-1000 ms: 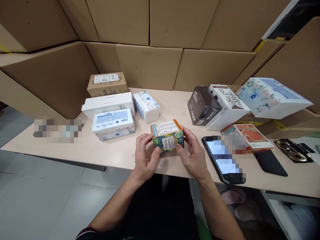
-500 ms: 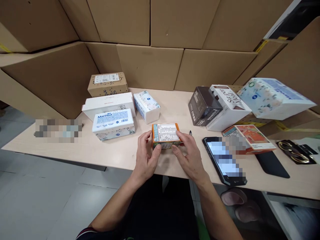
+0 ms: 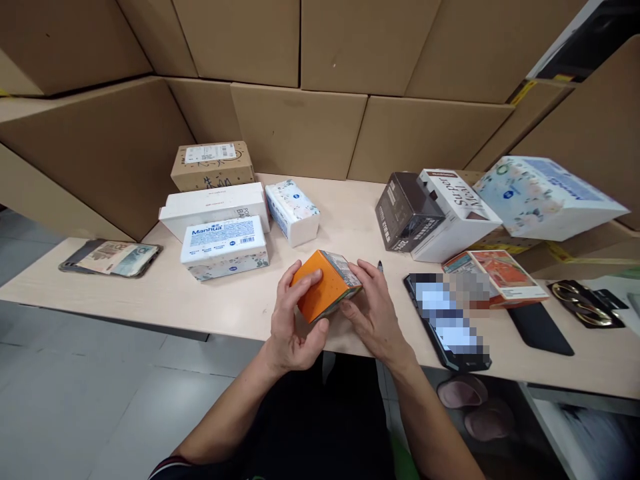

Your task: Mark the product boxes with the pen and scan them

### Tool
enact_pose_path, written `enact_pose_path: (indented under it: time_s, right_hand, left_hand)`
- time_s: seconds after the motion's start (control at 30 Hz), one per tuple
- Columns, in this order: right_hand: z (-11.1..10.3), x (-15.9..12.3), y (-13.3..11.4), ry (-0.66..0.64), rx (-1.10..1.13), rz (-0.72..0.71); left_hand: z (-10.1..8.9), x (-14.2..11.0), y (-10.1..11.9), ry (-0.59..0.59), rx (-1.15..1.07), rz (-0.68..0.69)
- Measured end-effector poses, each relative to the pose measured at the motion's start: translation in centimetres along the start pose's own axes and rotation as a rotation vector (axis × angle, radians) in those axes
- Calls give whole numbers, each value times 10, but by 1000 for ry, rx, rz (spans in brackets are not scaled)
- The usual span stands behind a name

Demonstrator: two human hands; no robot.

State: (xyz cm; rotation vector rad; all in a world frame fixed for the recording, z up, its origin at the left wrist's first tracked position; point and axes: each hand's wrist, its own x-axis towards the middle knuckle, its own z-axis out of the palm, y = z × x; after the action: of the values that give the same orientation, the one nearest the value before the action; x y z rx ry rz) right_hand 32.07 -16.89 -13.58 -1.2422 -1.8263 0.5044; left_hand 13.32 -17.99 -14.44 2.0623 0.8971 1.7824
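Observation:
A small orange carton (image 3: 323,285) with a printed label side is held just above the pale table (image 3: 210,303) near its front edge. My left hand (image 3: 293,330) grips its left orange face, thumb underneath and fingers on top. From the right, my right hand (image 3: 373,313) holds the carton's label end. The carton is tilted, its plain orange face turned toward me.
A Manhua tissue pack (image 3: 225,247), a white box (image 3: 215,208), a brown parcel (image 3: 213,165) and a small tissue pack (image 3: 293,212) lie at left. A phone (image 3: 447,323), dark and white boxes (image 3: 435,213), a pen tip (image 3: 380,267) and a large tissue box (image 3: 545,197) sit right. Another phone (image 3: 113,258) lies far left.
Both hands have turned the carton: the label face that pointed up now faces right and away, and the plain orange side has come round toward me.

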Motion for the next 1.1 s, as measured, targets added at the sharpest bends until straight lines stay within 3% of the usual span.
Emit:
enact_pose_path:
  time_s: [0.2, 0.37, 0.5, 0.7, 0.8, 1.0, 1.1]
  right_hand:
    - [-2, 3, -6, 213, -31, -119]
    - [-4, 3, -9, 202, -56, -177]
    - [-5, 2, -8, 275, -77, -193]
    - [-2, 2, -4, 110, -148, -350]
    - [2, 0, -1, 109, -173, -242]
    - [-3, -2, -3, 55, 159, 44]
    - [-7, 2, -8, 75, 215, 179]
  left_hand:
    - [1, -4, -7, 85, -75, -125]
    - [3, -6, -8, 70, -82, -189]
    - [3, -8, -6, 47, -140, -243]
    - [0, -9, -5, 21, -165, -244]
    - [-1, -9, -5, 5, -184, -215]
    - [0, -6, -3, 28, -172, -154]
    - [0, -6, -3, -3, -118, -124]
